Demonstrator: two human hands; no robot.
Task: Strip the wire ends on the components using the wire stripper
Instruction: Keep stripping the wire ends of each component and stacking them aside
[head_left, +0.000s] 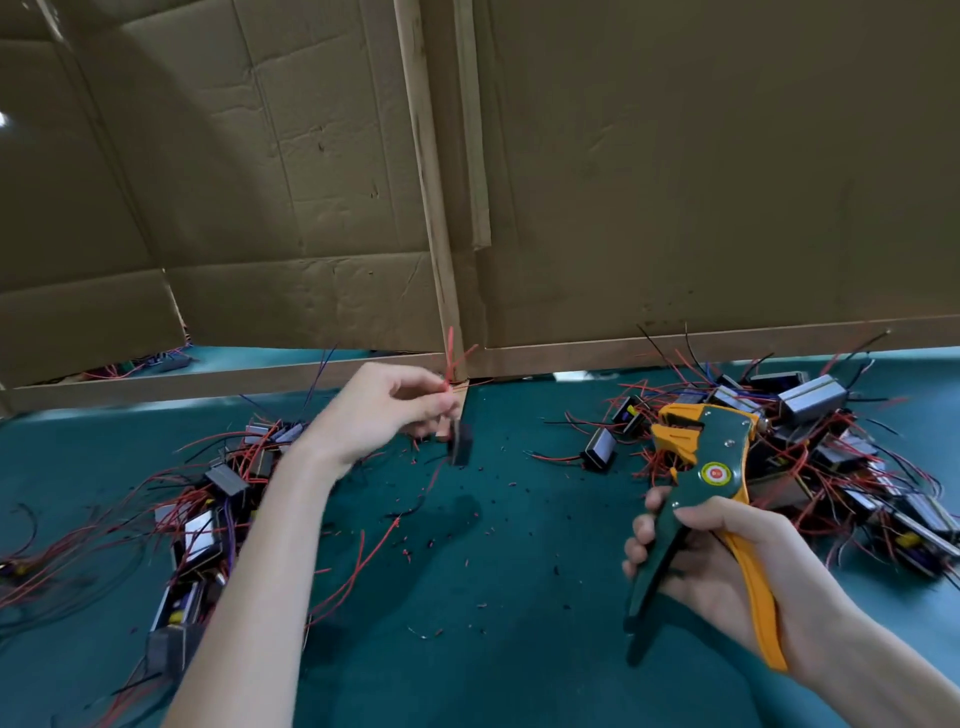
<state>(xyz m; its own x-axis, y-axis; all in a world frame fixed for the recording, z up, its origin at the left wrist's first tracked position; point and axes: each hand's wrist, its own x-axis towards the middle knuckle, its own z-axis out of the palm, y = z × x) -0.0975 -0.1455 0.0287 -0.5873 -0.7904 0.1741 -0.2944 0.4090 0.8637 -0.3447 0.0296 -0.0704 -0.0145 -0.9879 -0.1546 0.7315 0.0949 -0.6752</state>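
Presently left hand (384, 410) pinched red wires (450, 358), component (460, 442) dangling; right hand (727, 561) gripped stripper (698, 467); dangling weight could pull wire askew

Assembly workshop, green bench mat (519, 649), heaped wired components (810, 415), cardboard partitions (727, 182)

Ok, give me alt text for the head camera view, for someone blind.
Left hand pinches red wires with a small black component dangling above a teal table; right hand grips a green-and-orange wire stripper. Piles of wired components lie either side.
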